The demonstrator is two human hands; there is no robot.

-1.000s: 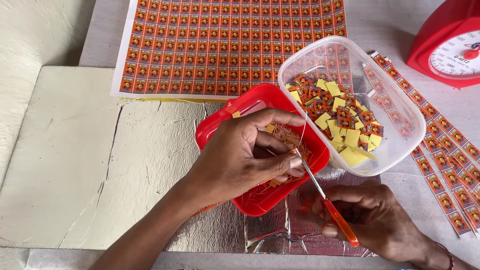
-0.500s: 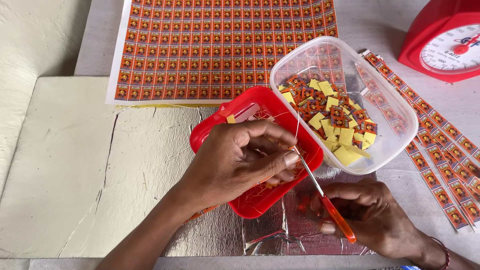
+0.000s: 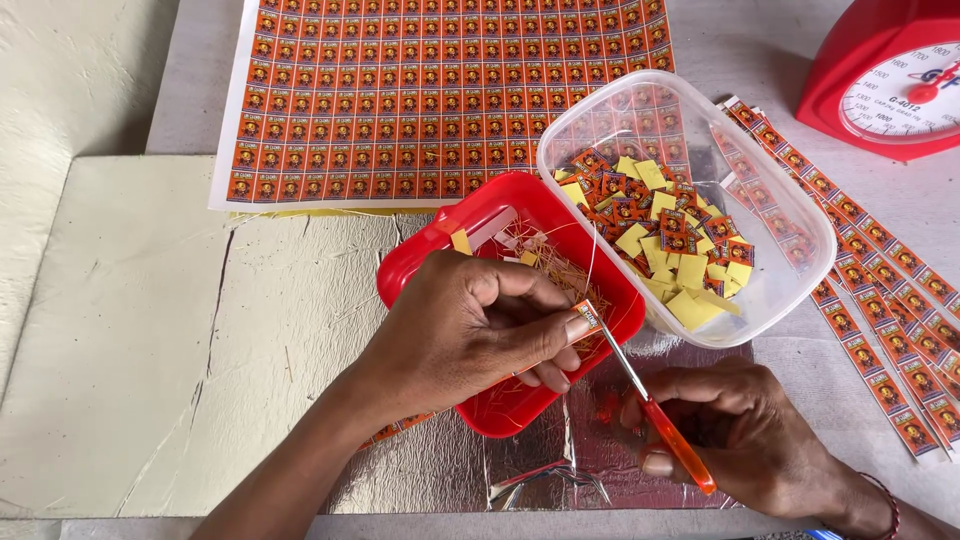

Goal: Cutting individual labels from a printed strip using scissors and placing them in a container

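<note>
Left hand [image 3: 470, 335] pinches a small label strip [image 3: 586, 315] over the red tray [image 3: 430, 260]; right hand [image 3: 745, 435], gripping orange-handled scissors [image 3: 655, 415], lies at four o'clock, blades running toward ten o'clock, meeting the strip.

The left hand [image 3: 470, 330] covers much of the red tray [image 3: 500, 215] and most of the strip it pinches. The scale [image 3: 885, 75] and label sheet [image 3: 440, 90] run past the top edge. The right hand [image 3: 750, 440] hides the scissors' [image 3: 650, 410] handles.

open foil [image 3: 300, 330] at left, red tray [image 3: 425, 265], clear tub [image 3: 800, 250], scale [image 3: 880, 80] crowd right
</note>
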